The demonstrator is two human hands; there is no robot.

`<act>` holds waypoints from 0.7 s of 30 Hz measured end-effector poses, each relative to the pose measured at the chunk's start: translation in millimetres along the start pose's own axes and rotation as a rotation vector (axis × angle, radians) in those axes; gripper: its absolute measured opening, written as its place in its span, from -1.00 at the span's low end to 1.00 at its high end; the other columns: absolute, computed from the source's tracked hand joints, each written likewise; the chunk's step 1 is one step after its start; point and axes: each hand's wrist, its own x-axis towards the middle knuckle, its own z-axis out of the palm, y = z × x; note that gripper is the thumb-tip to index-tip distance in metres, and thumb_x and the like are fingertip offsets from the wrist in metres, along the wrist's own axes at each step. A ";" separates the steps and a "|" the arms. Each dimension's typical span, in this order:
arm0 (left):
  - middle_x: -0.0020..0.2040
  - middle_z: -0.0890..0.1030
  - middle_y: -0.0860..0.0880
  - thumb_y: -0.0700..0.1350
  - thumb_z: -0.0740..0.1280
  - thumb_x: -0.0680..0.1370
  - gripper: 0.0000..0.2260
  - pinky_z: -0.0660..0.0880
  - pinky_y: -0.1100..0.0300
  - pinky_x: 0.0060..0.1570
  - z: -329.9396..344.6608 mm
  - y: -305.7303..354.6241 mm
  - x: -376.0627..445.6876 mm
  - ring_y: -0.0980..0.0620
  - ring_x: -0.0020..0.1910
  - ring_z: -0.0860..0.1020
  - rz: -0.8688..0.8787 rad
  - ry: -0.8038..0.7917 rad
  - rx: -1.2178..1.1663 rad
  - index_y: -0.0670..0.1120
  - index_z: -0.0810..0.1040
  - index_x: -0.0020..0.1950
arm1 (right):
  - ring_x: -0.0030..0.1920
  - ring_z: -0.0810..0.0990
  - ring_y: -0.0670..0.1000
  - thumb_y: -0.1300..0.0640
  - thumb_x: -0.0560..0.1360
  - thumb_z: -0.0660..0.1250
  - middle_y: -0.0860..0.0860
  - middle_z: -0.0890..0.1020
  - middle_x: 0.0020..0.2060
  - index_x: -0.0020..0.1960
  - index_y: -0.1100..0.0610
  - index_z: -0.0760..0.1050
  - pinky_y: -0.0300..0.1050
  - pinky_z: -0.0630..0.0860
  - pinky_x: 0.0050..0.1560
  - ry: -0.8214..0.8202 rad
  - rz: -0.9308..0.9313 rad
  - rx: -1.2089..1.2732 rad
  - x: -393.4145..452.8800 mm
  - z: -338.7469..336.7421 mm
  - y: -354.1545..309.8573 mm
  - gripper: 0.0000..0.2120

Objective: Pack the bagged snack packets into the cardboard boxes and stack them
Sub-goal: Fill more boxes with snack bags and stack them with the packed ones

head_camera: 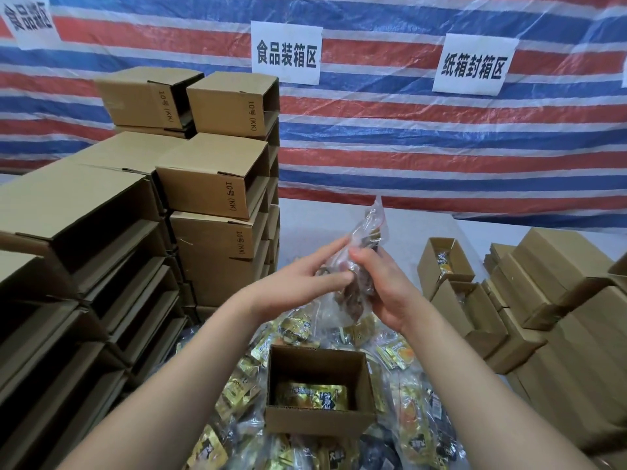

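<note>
Here the left hand (307, 273) and right hand (383, 283) hold a clear bagged snack packet (359, 262) up between them above the table's middle, fingers curled onto the plastic from both sides. Below, toward the near edge, an open cardboard box (319, 418) sits on loose gold packets (407, 422), one packet inside. Stacked boxes (210, 184) line the left edge

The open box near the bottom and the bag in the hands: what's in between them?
In the head view, loose gold snack packets lie heaped between the open box and the clear bag held up by both hands.
</note>
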 end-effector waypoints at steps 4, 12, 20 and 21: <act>0.49 0.35 0.21 0.24 0.28 0.58 -0.45 0.35 0.29 0.33 -7.1 -57.0 -31.3 0.29 0.41 0.35 -0.150 0.179 0.082 0.23 0.23 0.55 | -0.19 0.63 -0.11 -0.05 0.35 0.36 -0.16 0.66 -0.16 0.09 -0.09 0.49 -0.24 0.54 -0.18 -0.013 -0.100 -0.329 -8.9 -7.3 2.5 -0.69; 0.26 0.56 0.12 0.03 0.20 0.68 -0.76 0.44 0.47 0.07 19.6 -165.6 -66.3 0.18 0.23 0.53 -0.371 0.302 0.183 0.10 0.46 0.34 | -0.22 0.54 -0.30 -0.09 0.38 0.41 -0.36 0.56 -0.18 -0.08 -0.40 0.43 -0.39 0.47 -0.22 -0.526 -0.043 -0.957 -18.0 13.5 36.9 -0.75; 0.30 0.52 0.07 -0.02 0.08 0.71 -0.72 0.38 0.14 0.33 26.5 -175.0 -66.6 0.08 0.31 0.46 -0.331 0.490 0.059 0.01 0.46 0.37 | -0.32 0.42 -0.08 -0.23 0.38 0.31 -0.10 0.45 -0.29 -0.10 -0.04 0.40 -0.12 0.32 -0.36 -0.707 0.212 -1.347 -6.4 5.6 110.9 -0.71; 0.31 0.52 0.05 -0.04 0.09 0.72 -0.72 0.37 0.14 0.34 27.9 -177.5 -66.6 0.08 0.32 0.46 -0.327 0.500 0.076 0.00 0.46 0.37 | -0.29 0.43 -0.08 -0.25 0.39 0.30 -0.11 0.46 -0.27 -0.12 -0.05 0.39 -0.12 0.32 -0.34 -0.728 0.267 -1.367 -4.4 6.0 117.0 -0.71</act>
